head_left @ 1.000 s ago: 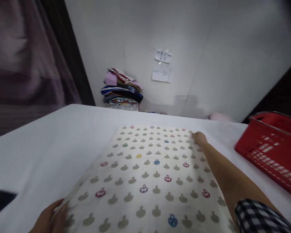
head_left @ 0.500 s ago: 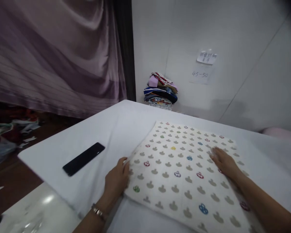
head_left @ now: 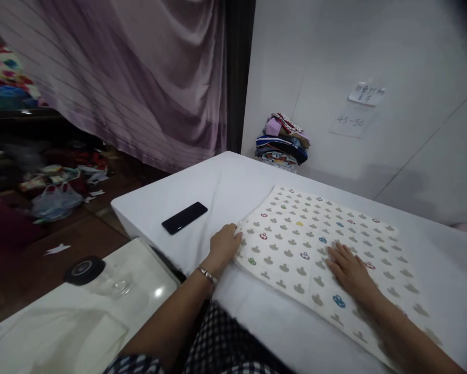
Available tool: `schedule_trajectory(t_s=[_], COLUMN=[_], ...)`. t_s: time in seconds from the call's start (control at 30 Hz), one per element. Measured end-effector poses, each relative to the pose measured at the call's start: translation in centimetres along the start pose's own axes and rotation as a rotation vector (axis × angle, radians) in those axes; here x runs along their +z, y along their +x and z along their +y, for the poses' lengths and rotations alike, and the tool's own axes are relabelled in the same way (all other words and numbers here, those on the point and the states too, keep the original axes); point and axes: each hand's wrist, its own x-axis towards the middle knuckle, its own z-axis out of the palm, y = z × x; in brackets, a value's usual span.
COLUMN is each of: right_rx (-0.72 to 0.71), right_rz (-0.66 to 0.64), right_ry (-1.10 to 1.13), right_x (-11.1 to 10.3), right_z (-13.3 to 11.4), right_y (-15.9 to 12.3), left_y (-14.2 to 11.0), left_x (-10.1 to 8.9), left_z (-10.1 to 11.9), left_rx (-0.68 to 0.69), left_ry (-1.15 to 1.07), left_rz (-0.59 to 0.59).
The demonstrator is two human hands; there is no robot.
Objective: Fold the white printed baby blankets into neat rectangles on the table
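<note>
A cream cloth (head_left: 291,267) printed with grey mushroom-like shapes and a few coloured ones lies spread on the white-covered table (head_left: 249,306). At its left edge is my left hand (head_left: 224,243), fingers bent together over the border with the cloth's edge in them; a bracelet circles that wrist. My right hand (head_left: 350,270) rests palm down on the printed surface, right of the middle, its fingers stretched out. Left of the cloth lies a black phone (head_left: 184,217), apart from both hands.
A pale lower surface (head_left: 112,311) with a black round object (head_left: 84,270) adjoins the table at left. Folded fabrics (head_left: 282,141) are stacked by the wall beyond the far edge. A purple curtain (head_left: 159,83) hangs behind; plastic bags (head_left: 57,201) lie on the floor.
The view has swung left and down, bringing in the lower surface and a checked garment. My left hand stays at the cloth's edge; my right hand has shifted slightly towards me, still flat on it.
</note>
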Motion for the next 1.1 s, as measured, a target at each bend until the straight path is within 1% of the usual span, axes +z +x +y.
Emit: schedule_trajectory(t_s=[0.13, 0.2, 0.27, 0.4, 0.57, 0.8, 0.9, 1.1], right_rx=[-0.256, -0.310, -0.317, -0.304, -0.305, -0.298, -0.298, -0.300], right_rz=[-0.017, -0.029, -0.017, 0.000, 0.003, 0.019, 0.019, 0.015], right_ry=[0.054, 0.067, 0.066, 0.051, 0.043, 0.082, 0.100, 0.127], right_x=[-0.3, -0.1, 0.1, 0.2, 0.1, 0.4, 0.5, 0.3], right_z=[-4.6, -6.3, -7.1, -7.1, -6.9, -6.8, -6.7, -6.6], right_y=[-1.6, -2.2, -2.6, -2.6, -2.6, -2.5, -2.4, -2.3], left_y=[2.2, 3.7, 5.1, 6.8, 7.0, 6.1, 6.3, 6.9], left_x=[-0.8, -0.7, -0.1, 1.4, 2.5, 2.4, 2.1, 1.8], left_z=[0.1, 0.6, 1.2, 2.0, 1.8, 1.9, 2.0, 1.7], left_rx=[0.083, 0.117, 0.133, 0.104, 0.060, 0.124, 0.133, 0.020], left_ry=[0.036, 0.024, 0.013, -0.002, -0.019, -0.020, -0.021, -0.027], left_rz=[0.039, 0.026, 0.002, -0.023, 0.015, 0.114, 0.115, 0.064])
